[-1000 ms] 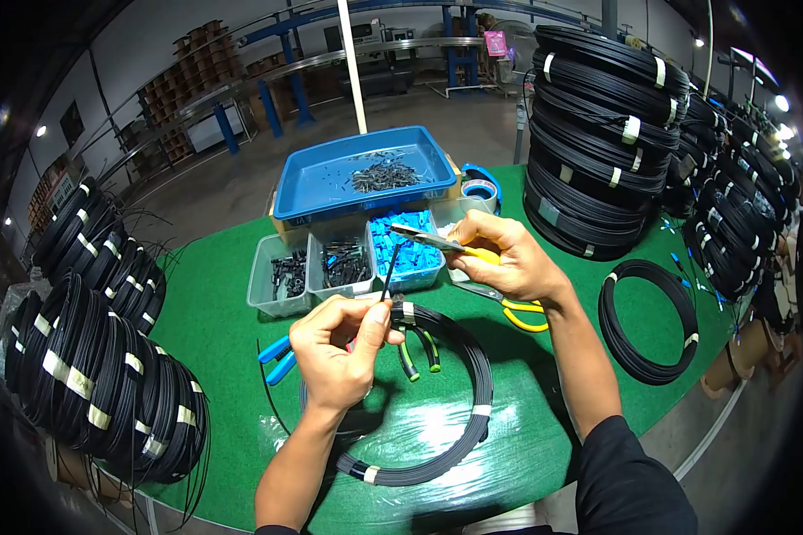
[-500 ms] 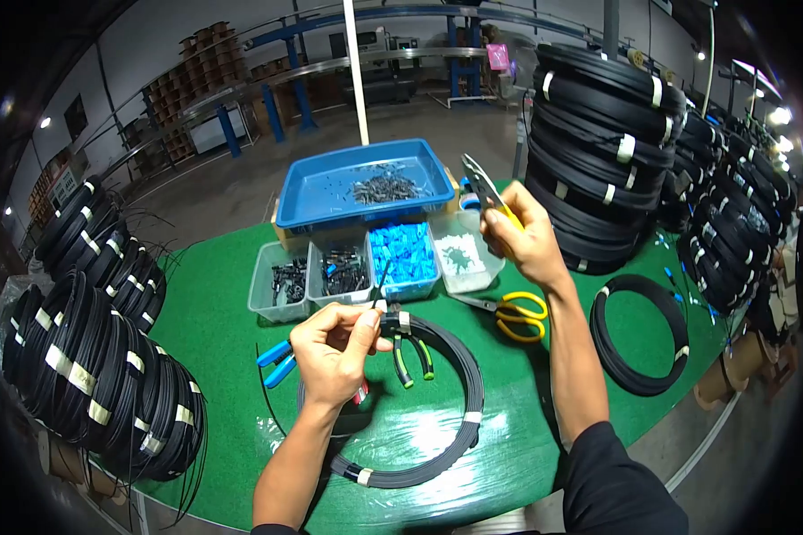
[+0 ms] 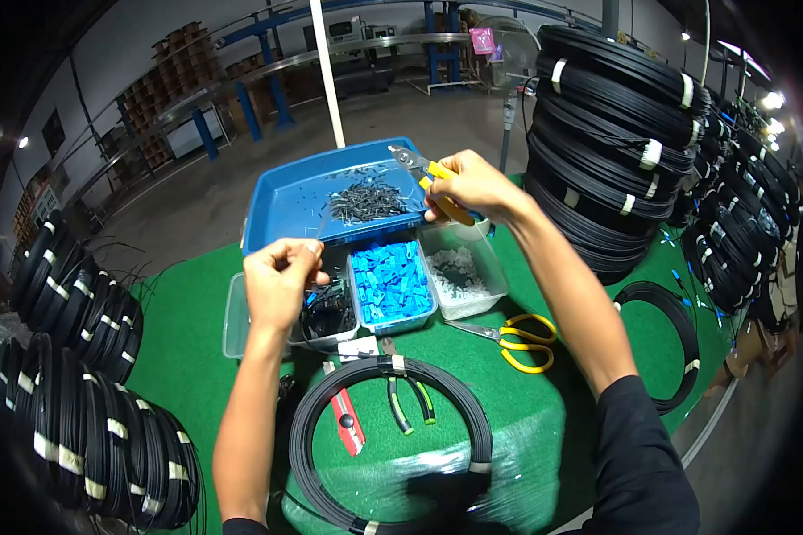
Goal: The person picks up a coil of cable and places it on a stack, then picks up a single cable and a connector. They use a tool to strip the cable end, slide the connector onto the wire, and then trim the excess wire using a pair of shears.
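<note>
At 9 o'clock from the middle of the view, the left hand [image 3: 281, 281] is raised near the front left edge of a wide blue plastic tray [image 3: 268, 192], its thumb and index finger pressed together; whether they pinch a thin strand is too small to tell.

At 1 o'clock the right hand [image 3: 477, 189] grips metal-jawed pliers with yellow handles [image 3: 434, 183], its fingers closed around the handles. The tool's head points toward 11 o'clock, over the tray's right side — above and beyond a heap of small black offcuts [image 3: 366, 203].

In front of the tray stand 4 clear plastic bins. The leftmost bin [image 3: 237, 325] is partly hidden by the left forearm; the next holds black parts [image 3: 330, 312], then come bright blue plastic pieces [image 3: 391, 283] and small white pieces [image 3: 458, 275].

At 6 o'clock a ring-shaped coil of black cable [image 3: 301, 437] with white tape bands lies on the green tabletop [image 3: 183, 294]. A red utility knife [image 3: 347, 419] and pliers with black-and-green handles [image 3: 400, 408] lie partly within the ring. Yellow-handled scissors [image 3: 517, 339] rest at 4 o'clock, with a smaller black coil [image 3: 690, 357] farther right. Tall stacked black coils [image 3: 598, 152] rise at 2 o'clock — more bundled coils [image 3: 107, 446] sit at 8 o'clock.
</note>
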{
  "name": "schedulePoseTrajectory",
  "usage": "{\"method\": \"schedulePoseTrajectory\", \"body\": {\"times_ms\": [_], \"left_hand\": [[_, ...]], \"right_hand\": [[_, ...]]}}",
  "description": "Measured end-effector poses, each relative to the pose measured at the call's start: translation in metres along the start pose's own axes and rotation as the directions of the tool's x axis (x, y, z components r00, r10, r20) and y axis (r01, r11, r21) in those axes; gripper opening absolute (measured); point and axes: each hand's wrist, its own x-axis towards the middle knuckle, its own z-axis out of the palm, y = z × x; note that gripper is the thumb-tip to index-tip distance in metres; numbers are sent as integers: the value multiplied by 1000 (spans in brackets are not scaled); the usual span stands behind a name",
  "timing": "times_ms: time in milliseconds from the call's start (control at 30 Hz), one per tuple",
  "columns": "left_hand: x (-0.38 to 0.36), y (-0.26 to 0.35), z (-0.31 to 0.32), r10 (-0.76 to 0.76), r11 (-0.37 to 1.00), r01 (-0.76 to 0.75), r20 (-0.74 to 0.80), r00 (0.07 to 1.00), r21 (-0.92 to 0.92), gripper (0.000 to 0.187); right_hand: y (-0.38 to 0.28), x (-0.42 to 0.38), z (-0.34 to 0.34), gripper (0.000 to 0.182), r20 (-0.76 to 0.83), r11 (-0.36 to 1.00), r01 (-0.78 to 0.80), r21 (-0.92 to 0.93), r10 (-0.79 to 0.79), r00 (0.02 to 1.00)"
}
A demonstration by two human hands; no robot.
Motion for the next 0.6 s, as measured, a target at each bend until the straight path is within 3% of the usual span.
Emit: {"method": "schedulePoseTrajectory", "body": {"times_ms": [100, 167, 267, 300, 367, 467, 500, 567, 600], "left_hand": [[28, -15, -5, -119, 992, 120, 42, 992, -35, 22], [38, -16, -8, -165, 986, 166, 52, 985, -14, 22], [44, -20, -16, -173, 984, 168, 104, 979, 53, 22], [43, -20, -18, -180, 983, 176, 98, 979, 53, 22], [42, -13, -18, -184, 983, 183, 111, 977, 20, 22], [38, -15, -18, -202, 979, 204, 107, 974, -11, 22], [37, -16, -18, -204, 977, 209, 104, 973, -40, 21], [26, -7, -17, -199, 977, 202, 57, 978, -60, 21], [16, 2, -17, -135, 989, 138, 48, 990, -61, 21]], "right_hand": [[-11, 24, -3, 17, 27, 946, -167, -279, 182, 983], [-13, 45, -4, 22, -47, 665, -92, -741, 86, 995], [-24, 55, -6, 37, -42, 739, -204, -642, 232, 972], [-30, 56, -8, 37, 52, 779, -162, -606, 242, 969], [-38, 51, 0, 37, 50, 736, -142, -662, 233, 971], [-27, 58, 1, 38, 65, 759, -311, -572, 420, 905], [-25, 57, 2, 38, 35, 741, -314, -593, 414, 910], [-19, 56, -6, 36, 155, 852, -322, -414, 414, 897], [-31, 42, -1, 33, 103, 883, -271, -383, 332, 937]]}}
